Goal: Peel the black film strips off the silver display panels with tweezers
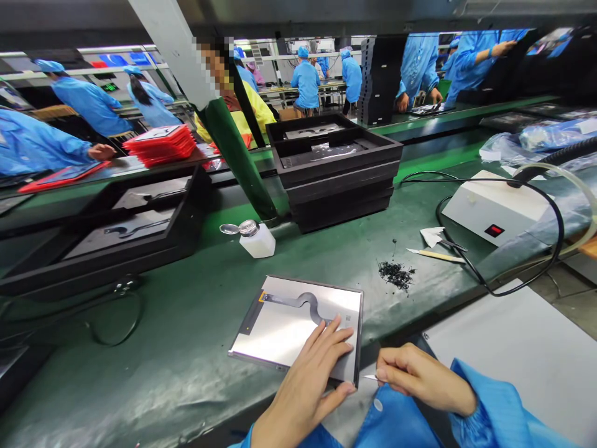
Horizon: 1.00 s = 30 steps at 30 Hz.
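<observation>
A flat silver panel (284,320) with a dark curved ribbon cable lies on the green bench mat (186,348) in front of me. My left hand (310,382) rests flat on its near right corner, fingers stretched out and thumb along the edge. My right hand (417,373) hovers just right of the panel's edge. Its fingers are pinched on a small thin pointed sliver (370,377), too small to name. Both sleeves are blue.
A white squeeze bottle (255,239) stands behind the panel. Stacked black trays (338,177) sit farther back, another black tray (121,230) at left. A pile of black scraps (396,274), a wooden stick (436,255) and a white box (489,208) with cables lie right. Workers in blue stand beyond.
</observation>
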Each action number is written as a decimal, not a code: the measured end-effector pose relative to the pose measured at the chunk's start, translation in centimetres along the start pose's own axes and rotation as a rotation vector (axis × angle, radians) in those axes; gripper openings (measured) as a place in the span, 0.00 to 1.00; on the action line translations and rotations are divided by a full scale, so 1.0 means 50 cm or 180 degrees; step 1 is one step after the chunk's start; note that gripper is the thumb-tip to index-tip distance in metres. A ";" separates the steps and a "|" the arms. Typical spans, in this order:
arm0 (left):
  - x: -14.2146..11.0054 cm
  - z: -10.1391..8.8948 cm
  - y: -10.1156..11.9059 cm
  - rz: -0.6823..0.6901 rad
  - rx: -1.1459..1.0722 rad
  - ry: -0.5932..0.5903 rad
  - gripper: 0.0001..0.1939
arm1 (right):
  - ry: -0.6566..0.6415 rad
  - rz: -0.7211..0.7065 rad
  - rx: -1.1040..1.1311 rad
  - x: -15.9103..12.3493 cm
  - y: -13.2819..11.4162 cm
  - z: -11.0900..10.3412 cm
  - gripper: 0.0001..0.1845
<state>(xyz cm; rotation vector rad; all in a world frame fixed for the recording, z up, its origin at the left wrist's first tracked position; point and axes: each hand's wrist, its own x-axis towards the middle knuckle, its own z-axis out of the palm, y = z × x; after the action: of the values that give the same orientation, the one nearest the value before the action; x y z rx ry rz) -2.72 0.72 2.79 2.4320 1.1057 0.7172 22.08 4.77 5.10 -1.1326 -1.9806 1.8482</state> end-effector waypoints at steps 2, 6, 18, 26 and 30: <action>0.000 0.000 0.000 -0.0008 0.0011 -0.0025 0.20 | -0.0001 -0.0012 -0.0011 -0.002 0.001 0.002 0.22; -0.001 0.002 0.001 -0.0022 0.0012 -0.0045 0.20 | 0.0009 -0.0041 -0.0032 -0.004 0.004 0.005 0.20; 0.002 0.001 0.002 -0.0002 -0.0007 0.0035 0.19 | -0.0012 0.0010 -0.0027 -0.012 -0.002 0.011 0.20; 0.001 0.000 0.003 -0.0007 0.0005 0.0031 0.18 | -0.0042 -0.0037 -0.0054 -0.016 -0.003 0.014 0.20; 0.001 0.001 0.002 -0.0001 0.0015 0.0012 0.18 | -0.0042 -0.0055 -0.0064 -0.019 -0.005 0.015 0.19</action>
<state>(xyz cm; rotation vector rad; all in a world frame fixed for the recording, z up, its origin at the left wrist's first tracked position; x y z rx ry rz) -2.60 0.69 2.83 2.4352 1.1106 0.7202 22.18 3.60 5.49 -1.1080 -2.0140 1.8361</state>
